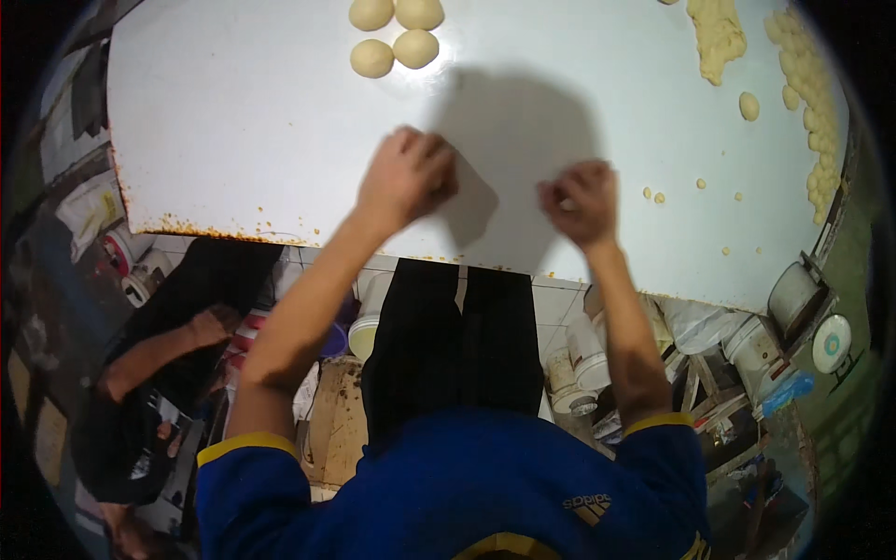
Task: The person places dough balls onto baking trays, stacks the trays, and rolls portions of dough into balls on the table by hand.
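My left hand (411, 177) is curled closed just above the white tabletop (233, 121), left of the middle. Whatever its fingers may hold is hidden under them. To its right, near the front edge, my right hand (584, 201) is also closed, and a small pale bit that looks like dough (567, 203) shows between thumb and fingers. Beyond my left hand, several smooth round dough balls (416, 49) sit grouped at the far side. A loose sheet of dough (717, 39) lies at the far right, with one small dough ball (749, 106) below it.
Many small dough pieces (814, 121) line the table's right edge, and crumbs (659, 198) lie right of my right hand. Rust marks the front edge. A metal pot (795, 297) and white buckets (586, 353) stand below. Another person's arm (168, 350) is at the left.
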Action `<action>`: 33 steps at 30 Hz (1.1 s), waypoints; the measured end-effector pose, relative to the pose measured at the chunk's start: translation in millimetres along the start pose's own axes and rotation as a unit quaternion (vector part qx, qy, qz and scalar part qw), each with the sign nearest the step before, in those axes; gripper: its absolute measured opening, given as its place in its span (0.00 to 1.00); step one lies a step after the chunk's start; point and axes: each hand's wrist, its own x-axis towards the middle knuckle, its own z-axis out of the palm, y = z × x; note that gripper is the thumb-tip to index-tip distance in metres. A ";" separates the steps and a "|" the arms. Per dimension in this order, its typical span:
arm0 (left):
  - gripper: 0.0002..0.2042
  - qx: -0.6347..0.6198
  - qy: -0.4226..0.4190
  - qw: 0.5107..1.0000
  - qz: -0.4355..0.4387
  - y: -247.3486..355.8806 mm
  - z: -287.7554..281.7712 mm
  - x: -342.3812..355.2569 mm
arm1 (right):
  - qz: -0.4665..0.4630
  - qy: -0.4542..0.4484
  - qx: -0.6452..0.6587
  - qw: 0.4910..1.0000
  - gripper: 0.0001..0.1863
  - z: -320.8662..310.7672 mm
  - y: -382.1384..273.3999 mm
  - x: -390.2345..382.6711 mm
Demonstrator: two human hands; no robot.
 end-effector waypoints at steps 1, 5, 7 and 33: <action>0.16 0.030 -0.031 0.999 -0.028 -11.1 -10.5 12.0 | 0.013 -0.057 -0.039 0.998 0.14 -7.3 22.8 2.9; 0.13 0.021 0.068 0.997 -0.030 -9.7 -3.8 62.3 | 0.100 0.095 0.003 0.990 0.14 16.3 -16.5 79.0; 0.15 -0.032 0.024 0.999 -0.027 3.6 5.8 45.8 | 0.103 0.074 0.039 0.991 0.12 26.0 -46.3 71.3; 0.27 -0.073 0.145 0.954 -0.254 3.2 -95.4 22.1 | 0.068 0.082 0.041 0.994 0.30 -26.9 -13.5 189.0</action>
